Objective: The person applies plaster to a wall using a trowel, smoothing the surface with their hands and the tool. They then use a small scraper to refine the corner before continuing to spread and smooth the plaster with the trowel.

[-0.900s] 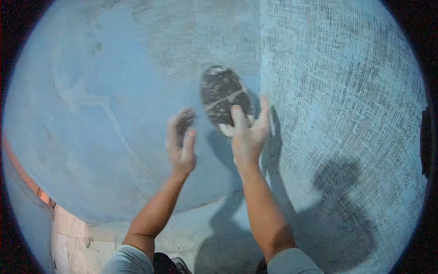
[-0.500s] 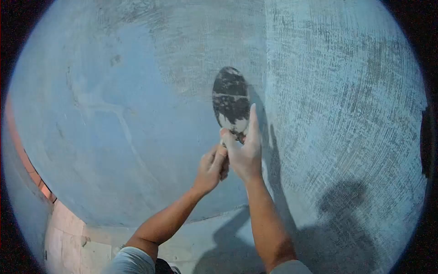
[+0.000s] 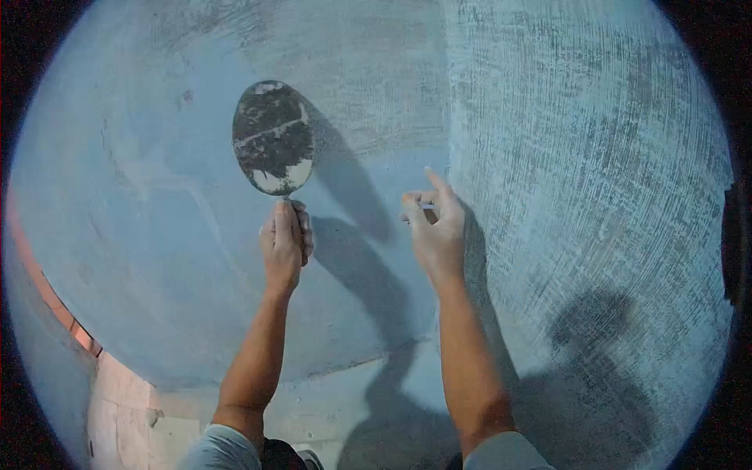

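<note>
My left hand [image 3: 283, 239] is closed around the lower end of an oval, dark paddle-like plate [image 3: 274, 133]. White smears and a pale line cross its face, and it stands upright in front of the blue-grey wall [image 3: 204, 290]. My right hand [image 3: 439, 227] is apart from the plate, to its right, close to the wall. Its index finger points up while the thumb and other fingers are bent together. A small pale strip and an orange spot show at those fingers, but what they hold is too small to make out.
A vertical corner line [image 3: 449, 94] separates the smoother wall from a rough, streaked wall [image 3: 595, 157] on the right. Pale floor [image 3: 125, 407] lies below at the left. Shadows of my arms and head fall on the walls and floor.
My left hand has moved left and up with the plate, which now shows more of its face. My right hand has come away from the plate, slightly right and up.
</note>
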